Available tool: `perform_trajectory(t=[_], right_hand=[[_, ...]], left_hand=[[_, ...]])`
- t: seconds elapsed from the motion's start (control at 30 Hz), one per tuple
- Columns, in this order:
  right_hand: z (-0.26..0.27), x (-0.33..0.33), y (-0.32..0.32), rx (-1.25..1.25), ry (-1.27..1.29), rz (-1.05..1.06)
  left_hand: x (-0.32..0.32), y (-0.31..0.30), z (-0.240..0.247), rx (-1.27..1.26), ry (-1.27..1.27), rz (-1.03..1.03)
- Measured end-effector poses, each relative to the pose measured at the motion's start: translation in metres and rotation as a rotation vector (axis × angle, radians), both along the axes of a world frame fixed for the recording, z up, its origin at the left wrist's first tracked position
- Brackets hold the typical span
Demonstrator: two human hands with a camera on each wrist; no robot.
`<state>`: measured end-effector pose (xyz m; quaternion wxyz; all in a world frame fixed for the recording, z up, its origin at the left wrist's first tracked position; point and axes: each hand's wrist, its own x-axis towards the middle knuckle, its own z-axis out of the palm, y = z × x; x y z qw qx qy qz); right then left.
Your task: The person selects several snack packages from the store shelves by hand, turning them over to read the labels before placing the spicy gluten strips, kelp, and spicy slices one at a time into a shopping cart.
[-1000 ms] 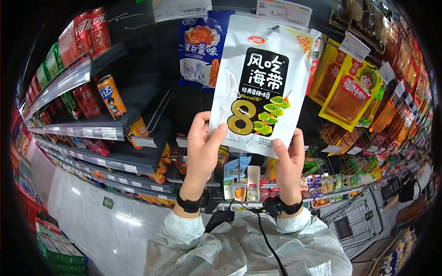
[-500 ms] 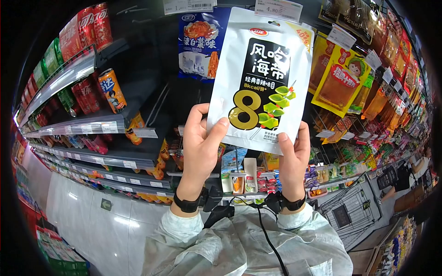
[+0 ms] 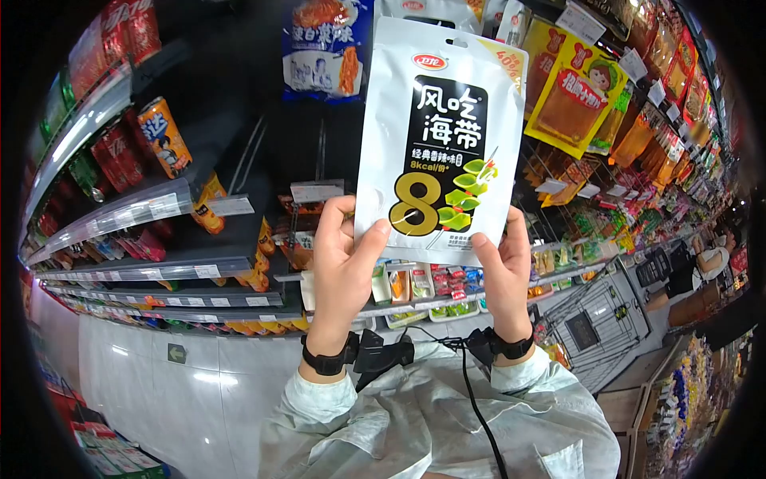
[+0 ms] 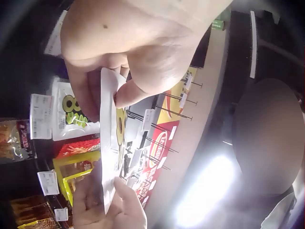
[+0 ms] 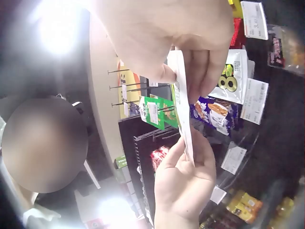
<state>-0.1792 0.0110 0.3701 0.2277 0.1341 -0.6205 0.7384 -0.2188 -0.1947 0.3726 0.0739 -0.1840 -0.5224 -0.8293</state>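
Both hands hold up a white snack packet (image 3: 443,144) with a black panel, a large gold 8 and green kelp pieces on skewers. It is upright, its printed front facing the head camera. My left hand (image 3: 343,259) grips the lower left edge, thumb on the front and fingers behind. At the lower right corner, my right hand (image 3: 507,267) pinches it the same way. Both wrist views show the packet (image 4: 108,143) nearly edge-on between thumbs and fingers. Behind it, a similar white packet (image 5: 232,76) hangs on the rack.
A blue packet (image 3: 325,52) hangs at upper left, yellow packets (image 3: 578,92) at right. Drink cans, including an orange can (image 3: 165,137), stand on the left shelves (image 3: 152,209). Lower right are a shopping cart (image 3: 598,319) and another person (image 3: 706,259). A black cable (image 3: 471,391) hangs between the wrists.
The shelves have shifted up and left in the head view, and the held packet sits lower against the rack. The similar packet behind now shows above it. Both hands keep their grip.
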Motion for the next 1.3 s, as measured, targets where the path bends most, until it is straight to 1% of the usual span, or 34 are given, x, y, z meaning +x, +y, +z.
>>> perform_trajectory(t=[0.23,0.3,0.4,0.6,0.87,1.17,1.3], right_hand=[[-0.036,0.022,0.018,0.096,-0.122,-0.035],[-0.040,0.031,0.021,0.082,-0.141,-0.068],[-0.046,0.045,0.032,0.080,-0.194,-0.091],[-0.054,0.069,0.060,0.054,-0.258,-0.143],[-0.059,0.109,0.111,0.013,-0.286,-0.232],[-0.080,0.177,0.210,-0.026,-0.326,-0.306],[-0.097,0.214,0.261,-0.058,-0.361,-0.346]], left_hand=[[0.010,0.003,-0.049,-0.048,-0.083,-0.096],[0.014,0.009,-0.053,-0.061,-0.112,-0.131],[0.010,0.021,-0.076,-0.049,-0.102,-0.191],[0.014,0.053,-0.087,-0.060,-0.148,-0.313],[0.025,0.114,-0.096,-0.091,-0.127,-0.474],[0.076,0.218,-0.094,-0.213,-0.155,-0.568],[0.101,0.266,-0.107,-0.341,-0.164,-0.642]])
